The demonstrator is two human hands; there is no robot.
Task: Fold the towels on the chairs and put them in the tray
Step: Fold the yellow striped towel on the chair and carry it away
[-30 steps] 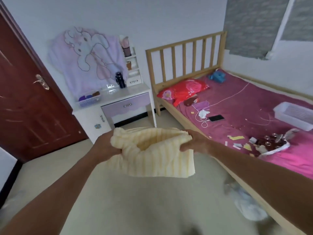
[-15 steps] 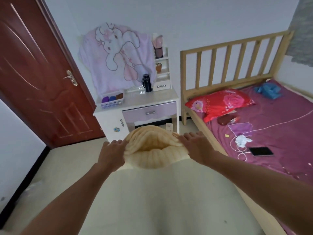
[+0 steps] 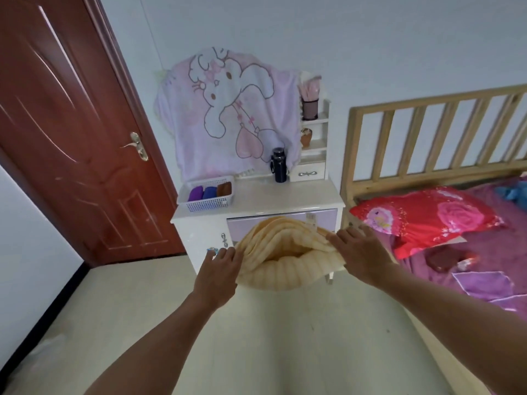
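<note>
Both arms reach forward, left hand [image 3: 218, 276] and right hand [image 3: 362, 252] apart, fingers pinching inward.

No word, brand or number can be read anywhere. The one thing that looks like a label is a small white tag [image 3: 311, 221] at the top edge of the yellow towel [image 3: 285, 260], in front of the dressing table [image 3: 285, 195] drawer, and it is too blurred to make out. A small sticker [image 3: 212, 250] low on the dressing table's left front is just as unclear — only a coloured blob.
</note>
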